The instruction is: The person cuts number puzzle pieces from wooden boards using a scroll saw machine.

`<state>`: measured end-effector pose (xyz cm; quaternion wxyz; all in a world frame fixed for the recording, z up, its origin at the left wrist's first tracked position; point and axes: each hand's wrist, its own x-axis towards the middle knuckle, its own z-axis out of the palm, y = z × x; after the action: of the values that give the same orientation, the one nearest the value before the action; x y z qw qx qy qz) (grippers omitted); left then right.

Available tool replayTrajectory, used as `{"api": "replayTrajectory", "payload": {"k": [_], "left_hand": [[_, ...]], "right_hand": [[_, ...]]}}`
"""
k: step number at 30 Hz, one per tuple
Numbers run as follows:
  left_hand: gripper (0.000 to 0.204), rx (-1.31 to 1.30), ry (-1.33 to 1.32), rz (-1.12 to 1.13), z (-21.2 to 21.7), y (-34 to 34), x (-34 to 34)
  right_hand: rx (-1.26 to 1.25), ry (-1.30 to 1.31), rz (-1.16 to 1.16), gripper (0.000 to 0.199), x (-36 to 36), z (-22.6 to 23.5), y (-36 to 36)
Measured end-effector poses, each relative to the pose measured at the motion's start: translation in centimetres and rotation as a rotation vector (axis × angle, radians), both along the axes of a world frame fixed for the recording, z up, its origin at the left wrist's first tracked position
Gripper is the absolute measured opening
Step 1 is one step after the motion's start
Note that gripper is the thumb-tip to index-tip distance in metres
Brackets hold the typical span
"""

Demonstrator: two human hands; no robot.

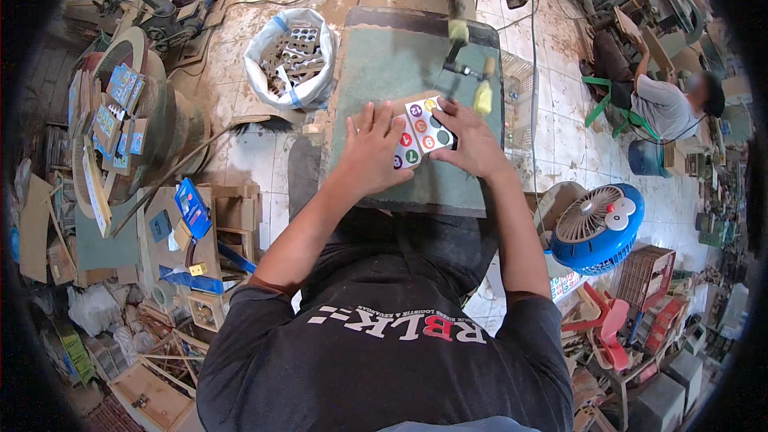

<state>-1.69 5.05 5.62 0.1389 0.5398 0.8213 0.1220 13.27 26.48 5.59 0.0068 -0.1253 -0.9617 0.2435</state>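
Two hands press flat on a small board (422, 134) printed with coloured dots. Fingers (376, 124) of the left hand (370, 156) are spread wide, palm down, covering the board's left part, so it seems pinned against sliding. The right hand (472, 144) lies over the board's right edge, fingers (442, 106) loosely spread and resting on it rather than gripping. The board is tilted slightly and sits near the far middle of a green-topped table (384, 72), close under a machine arm (458, 48) with yellow parts, probably so the arm's tip can work on it. Both forearms reach up from the lower edge, above a dark shirt (384, 352).

Beyond the table's left corner, a white sack (268, 48) stands open on the tiled floor (240, 152), holding pale pieces with holes in them. Farther left, stacks of cardboard and blue printed sheets (120, 104) lean around a round drum. To the right, a blue fan (596, 228) sits on the floor beside red crates (648, 272). At the upper right, another person (668, 104) in a grey shirt sits bent over their own work, well apart.
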Motion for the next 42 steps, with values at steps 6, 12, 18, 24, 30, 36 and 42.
{"api": "replayTrajectory", "payload": {"k": [6,12,18,24,30,36,42], "left_hand": [[0.098,0.016,0.001,-0.034,0.1,0.2,-1.2],[0.095,0.064,0.004,-0.139,-0.6,0.1,-4.2],[0.096,0.041,-0.019,-0.161,-0.2,-0.1,-4.7],[0.094,0.035,-0.03,-0.196,0.1,0.5,-5.8],[0.096,-0.055,-0.006,-0.204,1.1,0.6,-6.1],[0.098,-0.067,0.023,-0.15,0.6,1.1,-5.1],[0.095,-0.019,0.021,-0.153,0.0,1.2,-5.6]], "right_hand": [[0.076,0.068,-0.031,0.087,0.0,-0.9,-0.7],[0.12,0.109,-0.136,0.088,-0.3,-1.2,-2.1],[0.074,0.059,-0.136,0.085,-0.4,-1.2,-2.1],[0.175,0.129,-0.162,0.082,-0.3,-1.6,-2.3],[0.086,-0.047,-0.235,0.08,-1.4,1.3,-3.8],[0.012,0.013,-0.101,0.082,-0.6,-0.7,-1.1],[-0.037,0.021,-0.126,0.083,-0.9,-1.1,-1.1]]}}
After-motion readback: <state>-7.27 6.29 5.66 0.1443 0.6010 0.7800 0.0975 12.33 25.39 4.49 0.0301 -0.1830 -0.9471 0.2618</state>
